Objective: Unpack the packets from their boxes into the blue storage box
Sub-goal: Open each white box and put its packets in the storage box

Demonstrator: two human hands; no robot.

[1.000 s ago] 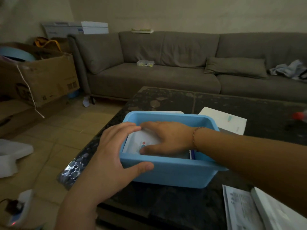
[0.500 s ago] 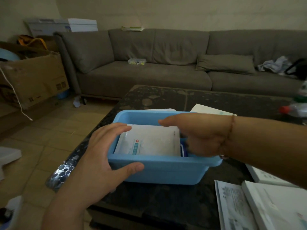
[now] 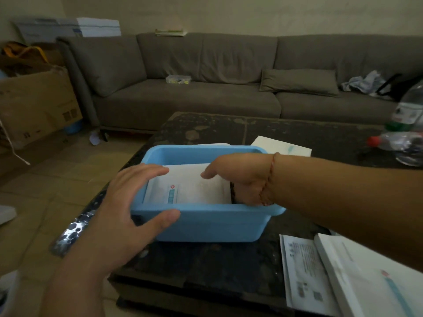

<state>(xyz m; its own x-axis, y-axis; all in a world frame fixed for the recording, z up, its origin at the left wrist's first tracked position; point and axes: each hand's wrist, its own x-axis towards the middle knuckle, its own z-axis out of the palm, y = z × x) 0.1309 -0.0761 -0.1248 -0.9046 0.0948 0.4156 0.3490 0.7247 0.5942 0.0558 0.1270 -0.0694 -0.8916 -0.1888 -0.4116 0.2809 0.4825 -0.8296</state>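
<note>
- We see the blue storage box (image 3: 206, 223) standing on the dark worktop (image 3: 229, 259), near its left front corner.
- A white packet (image 3: 194, 186) with a small red mark and a teal label lies flat inside the blue storage box, filling most of its floor.
- Our left hand (image 3: 128, 202) is at the box's left front corner: fingers spread and nearly straight over the rim, fingertips above the packet's left edge, thumb laid along the outer front wall. It does not curl round anything.
- Our right hand (image 3: 242, 177) reaches into the box from the right, wrist over the right rim. The thumb points left over the packet; the other fingers go down into the dark gap at the packet's right edge and are hidden, so we cannot tell whether they hold anything.
- A thin red thread band circles the right wrist.
- At the lower right of the worktop lie a printed leaflet (image 3: 302, 275) and, just beside it, a white box (image 3: 366, 282) with a teal stripe.
- Behind the blue storage box a white sheet (image 3: 283, 146) lies flat on the worktop.
- Plastic bottles (image 3: 402, 138) sit at the far right edge, one lying down with a red cap.
- A grey sofa (image 3: 206, 92) runs behind the worktop; a cardboard carton (image 3: 36, 106) stands on the floor at left.
</note>
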